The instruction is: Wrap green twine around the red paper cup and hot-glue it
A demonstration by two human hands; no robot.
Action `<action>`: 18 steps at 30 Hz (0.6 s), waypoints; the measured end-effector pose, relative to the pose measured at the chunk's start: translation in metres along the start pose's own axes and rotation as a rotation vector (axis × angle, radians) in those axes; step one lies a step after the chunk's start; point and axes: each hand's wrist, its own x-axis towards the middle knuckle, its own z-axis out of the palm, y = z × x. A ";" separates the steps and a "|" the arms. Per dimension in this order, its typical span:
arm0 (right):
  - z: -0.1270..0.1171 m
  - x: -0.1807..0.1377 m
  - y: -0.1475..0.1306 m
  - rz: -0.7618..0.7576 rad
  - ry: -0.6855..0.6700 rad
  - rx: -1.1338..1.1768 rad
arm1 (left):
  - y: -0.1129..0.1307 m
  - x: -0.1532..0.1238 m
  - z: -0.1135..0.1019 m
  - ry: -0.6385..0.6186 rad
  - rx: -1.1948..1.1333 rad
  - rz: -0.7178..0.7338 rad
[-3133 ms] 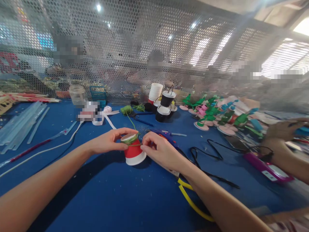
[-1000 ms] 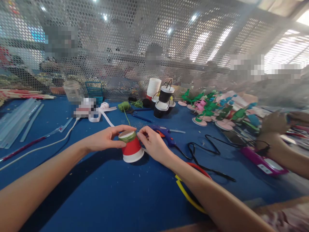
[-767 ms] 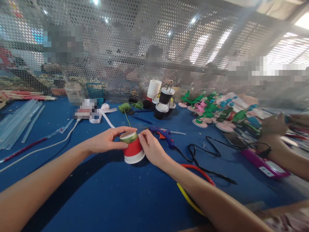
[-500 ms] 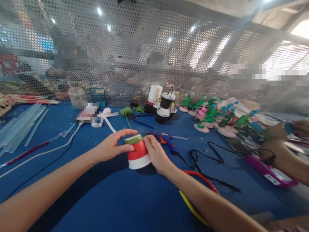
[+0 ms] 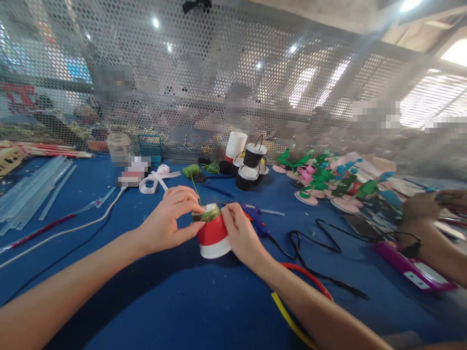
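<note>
An upside-down red paper cup [image 5: 213, 237] with a white rim stands on the blue table [image 5: 153, 301]. Green string [image 5: 206, 214] is wound round its top band, and a strand runs back to a green string ball [image 5: 191, 170]. My left hand [image 5: 170, 221] is curled over the cup's top left, fingers pinching at the string. My right hand [image 5: 240, 234] wraps the cup's right side, thumb at the wound band.
A blue glue gun [image 5: 255, 218] with a black cord [image 5: 321, 243] lies just right of the cup. Black-and-white cups [image 5: 250, 167], foam flowers [image 5: 321, 180], glue sticks [image 5: 32, 187], a white ribbon [image 5: 155, 181] and a jar [image 5: 118, 146] stand behind. Another person's hand [image 5: 425, 218] works at right. A mesh screen [image 5: 233, 82] closes the back.
My left hand has closed its fingers down over the cup's top, from spread to pinching. The cup has tilted and turned slightly. The view has shifted a little.
</note>
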 end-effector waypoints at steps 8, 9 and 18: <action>-0.001 0.000 0.002 -0.009 0.000 -0.041 | -0.002 0.001 -0.002 -0.052 -0.026 -0.012; -0.001 0.000 0.002 0.002 -0.009 -0.043 | -0.002 0.001 -0.002 -0.061 -0.062 -0.022; -0.001 0.000 0.001 0.044 -0.071 -0.035 | -0.007 0.004 -0.008 -0.157 -0.070 -0.042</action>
